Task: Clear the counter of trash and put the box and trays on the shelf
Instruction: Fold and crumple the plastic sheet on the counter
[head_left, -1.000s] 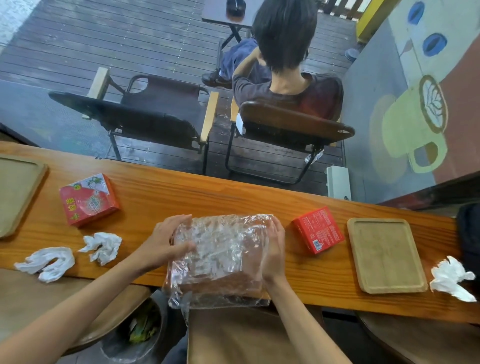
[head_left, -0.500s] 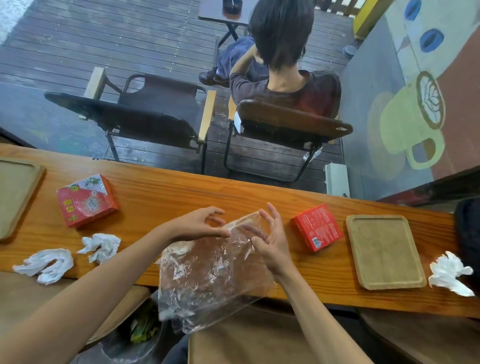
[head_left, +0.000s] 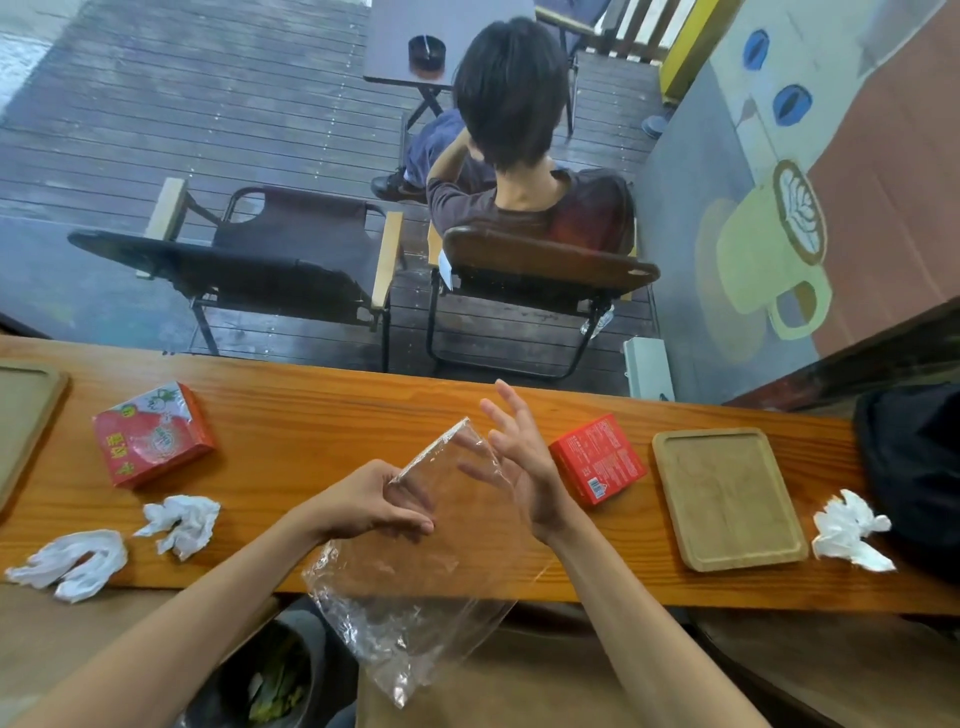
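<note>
Step in hand: clearing trash; the clear plastic bag (head_left: 415, 561) is lifted off the counter (head_left: 322, 415) and hangs over its near edge.
Left hand (head_left: 371, 501): fingers curled, pinching the bag at its upper left edge.
Right hand (head_left: 519, 457): fingers spread and nearly straight, lying against the bag's upper right side; I cannot tell if the thumb grips it.
Other trash: two crumpled tissues (head_left: 124, 540) at the left, one tissue (head_left: 849, 530) at the far right, all on the counter.
Boxes: a red carton (head_left: 153, 434) at the left, a smaller red box (head_left: 597, 460) just beside the right hand.
Trays: a wooden tray (head_left: 727, 499) at the right, a second tray (head_left: 26, 415) partly in view at the left edge.
Bin (head_left: 260, 675): below the counter, beneath the left forearm (some green waste inside).
Next move, as I judge: crumple the bag or carry it low and left over the bin, then let go; the film is light and may cling to the fingers.
</note>
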